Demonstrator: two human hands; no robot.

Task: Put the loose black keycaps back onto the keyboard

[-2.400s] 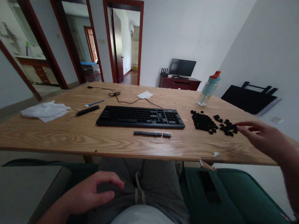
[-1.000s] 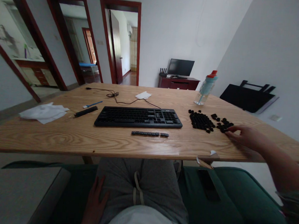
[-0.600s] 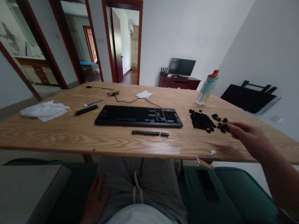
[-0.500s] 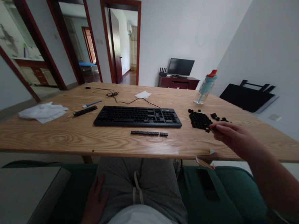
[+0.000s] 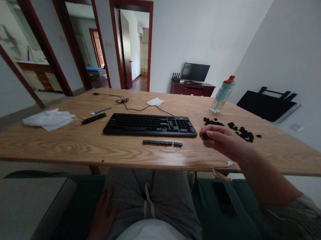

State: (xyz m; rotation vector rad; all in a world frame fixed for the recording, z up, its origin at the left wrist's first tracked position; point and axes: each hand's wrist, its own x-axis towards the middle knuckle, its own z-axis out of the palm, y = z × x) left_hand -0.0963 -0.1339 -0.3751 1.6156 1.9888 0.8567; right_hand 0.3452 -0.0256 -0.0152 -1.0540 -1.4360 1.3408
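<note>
My right hand (image 5: 221, 140) pinches a small black keycap (image 5: 205, 136) above the table, just right of the keyboard. Behind and partly under that hand lie loose black keycaps (image 5: 245, 134), some of them hidden by it. The black keyboard (image 5: 149, 126) sits flat in the middle, most of its keys off and a few still fitted. A short row of keycaps (image 5: 159, 143) is lined up along its near side. My left hand (image 5: 104, 212) rests on my thigh with its fingers spread, holding nothing.
On the left are white tissues (image 5: 50, 119), a black strip (image 5: 94, 118) and a blue-handled brush (image 5: 101, 111). The keyboard cable (image 5: 122, 100) and another tissue (image 5: 155, 101) lie behind. A water bottle (image 5: 222, 94) stands at the back right. A phone (image 5: 225, 199) rests on the green seat.
My right hand has moved left from the keycap pile toward the keyboard's right end, carrying a keycap. My left hand stays on my thigh.
</note>
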